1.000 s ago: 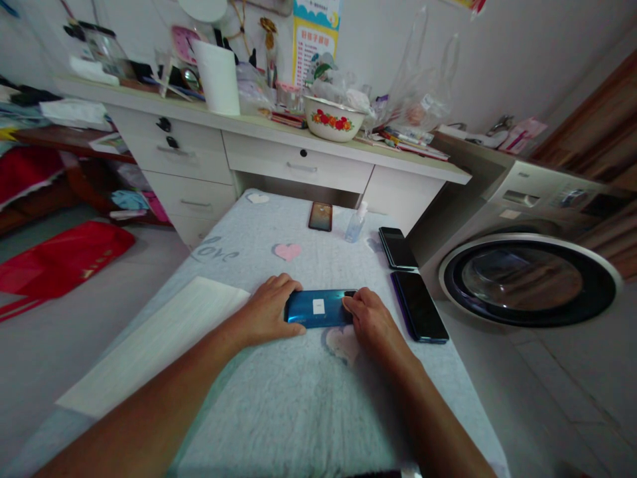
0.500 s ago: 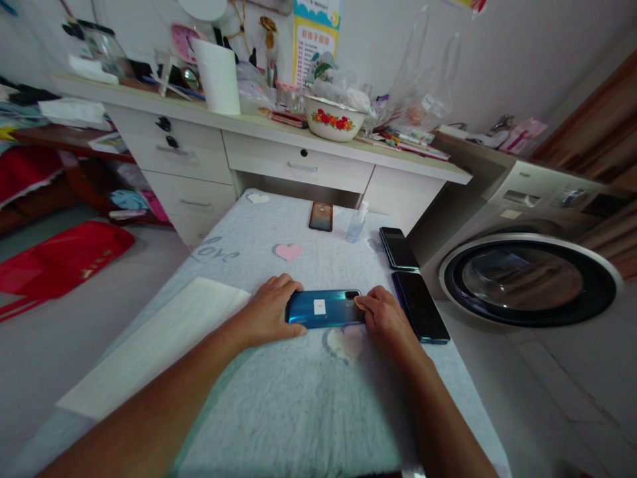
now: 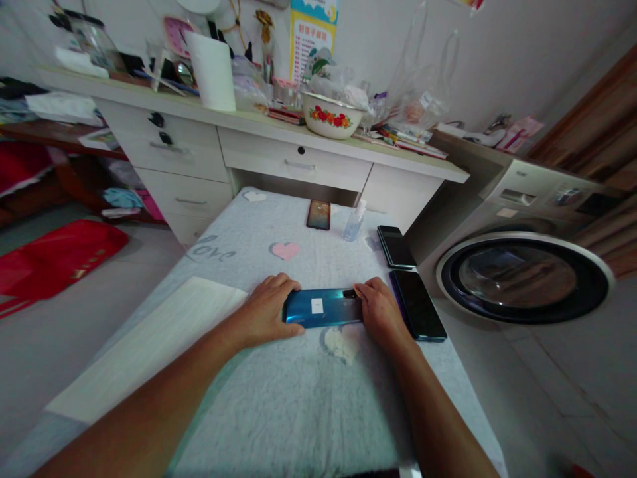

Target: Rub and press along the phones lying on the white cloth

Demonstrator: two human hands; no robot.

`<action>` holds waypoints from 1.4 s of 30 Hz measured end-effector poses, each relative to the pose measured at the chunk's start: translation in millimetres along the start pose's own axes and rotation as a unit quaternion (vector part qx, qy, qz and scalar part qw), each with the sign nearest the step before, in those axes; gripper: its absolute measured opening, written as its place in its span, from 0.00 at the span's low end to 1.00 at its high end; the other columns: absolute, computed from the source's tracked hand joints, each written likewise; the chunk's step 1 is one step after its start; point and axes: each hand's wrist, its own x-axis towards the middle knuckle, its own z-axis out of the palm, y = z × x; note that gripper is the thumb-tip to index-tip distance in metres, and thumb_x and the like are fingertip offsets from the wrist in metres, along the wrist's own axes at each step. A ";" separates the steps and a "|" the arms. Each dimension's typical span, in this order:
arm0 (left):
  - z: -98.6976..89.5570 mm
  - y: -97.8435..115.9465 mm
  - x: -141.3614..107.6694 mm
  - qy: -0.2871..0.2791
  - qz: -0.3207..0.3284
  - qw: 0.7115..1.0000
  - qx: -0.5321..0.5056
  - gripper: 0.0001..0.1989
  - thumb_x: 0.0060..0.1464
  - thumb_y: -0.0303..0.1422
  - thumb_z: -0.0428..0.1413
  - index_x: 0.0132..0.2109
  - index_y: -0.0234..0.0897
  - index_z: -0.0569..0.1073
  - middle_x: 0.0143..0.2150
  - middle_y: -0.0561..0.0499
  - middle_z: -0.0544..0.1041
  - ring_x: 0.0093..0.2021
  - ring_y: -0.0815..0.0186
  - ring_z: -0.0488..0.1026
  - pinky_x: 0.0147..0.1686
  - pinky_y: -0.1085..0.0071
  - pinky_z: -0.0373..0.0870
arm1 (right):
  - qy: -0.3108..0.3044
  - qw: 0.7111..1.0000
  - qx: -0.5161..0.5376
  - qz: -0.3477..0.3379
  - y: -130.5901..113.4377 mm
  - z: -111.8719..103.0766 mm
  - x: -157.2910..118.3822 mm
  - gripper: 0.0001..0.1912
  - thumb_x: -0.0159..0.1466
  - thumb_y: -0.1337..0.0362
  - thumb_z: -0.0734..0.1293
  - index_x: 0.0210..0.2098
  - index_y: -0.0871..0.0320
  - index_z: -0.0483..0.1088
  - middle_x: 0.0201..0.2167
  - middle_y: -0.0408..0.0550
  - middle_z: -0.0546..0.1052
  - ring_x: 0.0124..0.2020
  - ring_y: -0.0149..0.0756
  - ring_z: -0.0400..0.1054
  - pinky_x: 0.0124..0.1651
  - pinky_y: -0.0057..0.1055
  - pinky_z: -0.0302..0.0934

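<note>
A blue smartphone (image 3: pixel 323 309) lies back side up on the cloth-covered table, a small white label on its back. My left hand (image 3: pixel 271 307) grips its left end between thumb and fingers. At the other end, my right hand (image 3: pixel 381 307) has its fingers pinched together by the camera corner. A tiny orange-brown edge shows at those fingertips, too small to name. Right of that hand lie a dark phone (image 3: pixel 419 305) and, behind it, another dark phone (image 3: pixel 397 246). A white paper sheet (image 3: pixel 149 345) is spread beside my left forearm.
Farther back stand a clear spray bottle (image 3: pixel 353 222) and a brown-backed phone (image 3: pixel 318 215). Beyond the table is a white desk (image 3: pixel 279 156) with a flowered bowl (image 3: pixel 332 118) and a paper roll (image 3: pixel 212 73). A washing machine (image 3: pixel 522 279) stands right; a red bag (image 3: pixel 64 259) lies left.
My right hand has shifted slightly up along the phone's right end, toward the camera's top edge. My left hand keeps its hold. The whole view has drifted a little.
</note>
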 end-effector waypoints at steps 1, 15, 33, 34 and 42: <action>-0.3 0.1 0.1 0.001 0.000 1.000 0.001 0.29 0.41 0.46 0.62 0.49 0.38 0.66 0.45 0.47 0.67 0.46 0.55 0.64 0.47 0.60 0.63 | -0.001 1.000 0.002 0.006 0.5 0.7 1.4 0.16 0.68 0.67 0.55 0.35 0.60 0.74 0.33 0.49 0.68 0.35 0.34 0.61 0.39 0.27 0.53; -1.9 2.9 -0.1 0.012 0.005 1.000 0.011 0.29 0.41 0.46 0.61 0.48 0.37 0.67 0.45 0.46 0.68 0.46 0.55 0.65 0.47 0.59 0.63 | -0.050 0.998 0.009 0.044 -9.5 -18.7 -17.5 0.15 0.67 0.69 0.57 0.36 0.60 0.76 0.31 0.48 0.69 0.35 0.33 0.63 0.39 0.26 0.52; -1.6 4.3 0.3 0.013 -0.003 1.000 0.019 0.28 0.40 0.47 0.60 0.48 0.38 0.67 0.45 0.46 0.69 0.46 0.54 0.65 0.46 0.59 0.64 | -0.007 0.999 0.015 0.048 -9.2 -9.6 -49.9 0.14 0.66 0.70 0.57 0.36 0.60 0.75 0.32 0.48 0.68 0.35 0.33 0.63 0.41 0.27 0.54; -1.6 4.2 0.3 0.014 -0.002 1.000 0.017 0.28 0.40 0.47 0.60 0.48 0.39 0.67 0.45 0.46 0.69 0.46 0.53 0.65 0.46 0.59 0.64 | -0.002 0.999 0.014 0.047 -10.4 -8.9 -51.4 0.15 0.66 0.69 0.57 0.36 0.59 0.75 0.32 0.48 0.69 0.35 0.33 0.62 0.41 0.27 0.54; -0.3 2.0 -0.3 0.021 0.003 1.000 0.013 0.29 0.40 0.46 0.60 0.48 0.38 0.68 0.45 0.46 0.69 0.46 0.54 0.65 0.46 0.59 0.64 | 0.005 0.999 -0.035 -0.009 -34.3 -2.1 -56.9 0.16 0.68 0.69 0.54 0.42 0.58 0.72 0.38 0.51 0.69 0.40 0.38 0.61 0.44 0.30 0.54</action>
